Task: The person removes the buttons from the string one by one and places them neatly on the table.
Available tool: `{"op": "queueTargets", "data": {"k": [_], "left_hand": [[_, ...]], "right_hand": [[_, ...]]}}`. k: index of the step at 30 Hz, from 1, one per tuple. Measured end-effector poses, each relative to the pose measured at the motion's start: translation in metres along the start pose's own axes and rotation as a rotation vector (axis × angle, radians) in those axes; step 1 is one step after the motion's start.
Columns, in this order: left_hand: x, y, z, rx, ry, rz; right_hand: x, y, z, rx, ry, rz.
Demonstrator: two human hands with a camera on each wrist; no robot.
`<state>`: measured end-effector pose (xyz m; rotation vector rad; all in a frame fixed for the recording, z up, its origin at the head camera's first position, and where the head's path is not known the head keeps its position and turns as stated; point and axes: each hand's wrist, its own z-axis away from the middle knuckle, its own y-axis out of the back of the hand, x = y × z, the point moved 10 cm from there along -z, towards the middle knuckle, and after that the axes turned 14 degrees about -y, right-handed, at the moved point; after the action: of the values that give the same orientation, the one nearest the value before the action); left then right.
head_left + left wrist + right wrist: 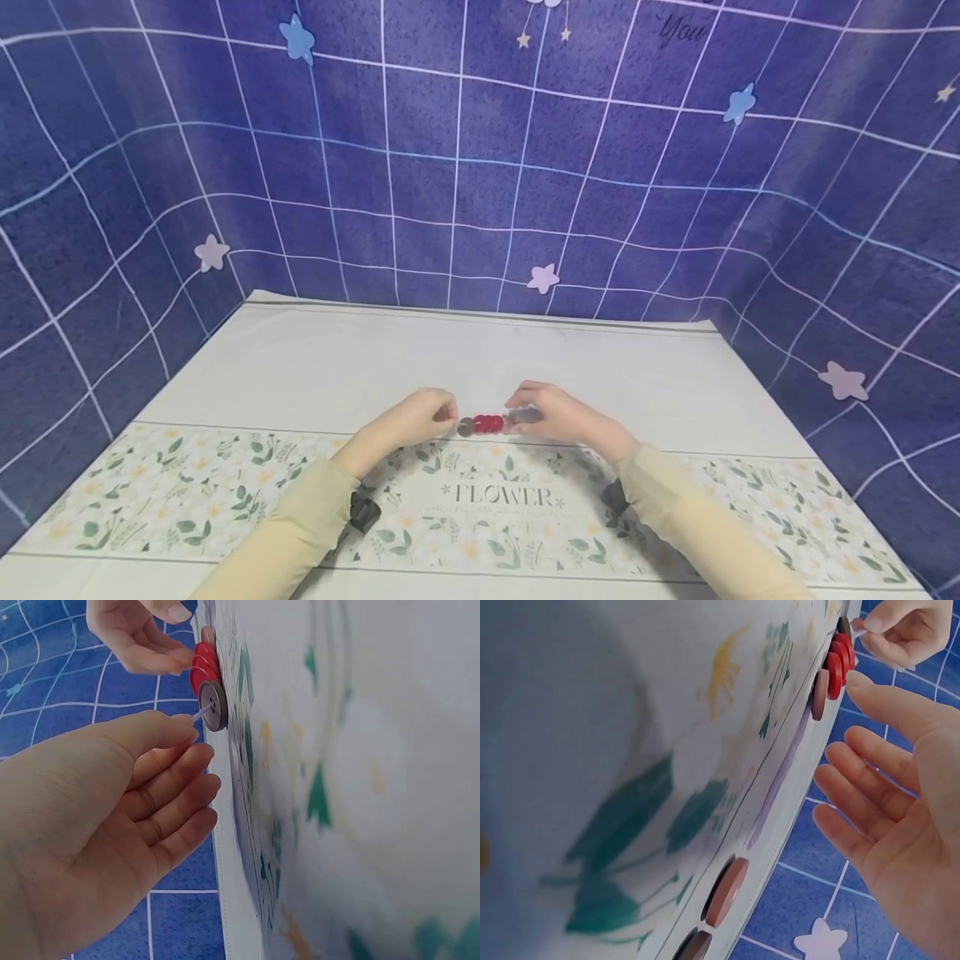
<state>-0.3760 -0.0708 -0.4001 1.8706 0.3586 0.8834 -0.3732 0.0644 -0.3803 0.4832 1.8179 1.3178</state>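
Observation:
A row of overlapping buttons lies on the cloth between the two hands. At its left end is a dark brown button with holes; several red buttons follow, then a pinkish-brown button at the right end. My left hand pinches a thin pale strand between thumb and finger, and the strand meets the brown button's face. Beside the row's right end is my right hand, fingers loosely bent and apart, its thumb tip close to the red buttons. Whether that thumb touches them I cannot tell.
Under the right hand lie another pinkish-brown button and a dark button, partly cut off by the frame. A white tablecloth with a floral band covers the table. Blue gridded curtain surrounds its back and sides.

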Motion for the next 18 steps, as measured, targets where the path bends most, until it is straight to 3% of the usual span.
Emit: {"op": "queueTargets", "data": {"k": [10,18], "left_hand": [[-0.003,-0.002,0.000,-0.002,0.013,0.009],[-0.001,-0.001,0.000,0.002,0.021,0.019]], "right_hand": [[0.005,-0.011,-0.005,-0.039,-0.033,0.012],[0.001,-0.012,-0.005,-0.047,0.000,-0.005]]}}
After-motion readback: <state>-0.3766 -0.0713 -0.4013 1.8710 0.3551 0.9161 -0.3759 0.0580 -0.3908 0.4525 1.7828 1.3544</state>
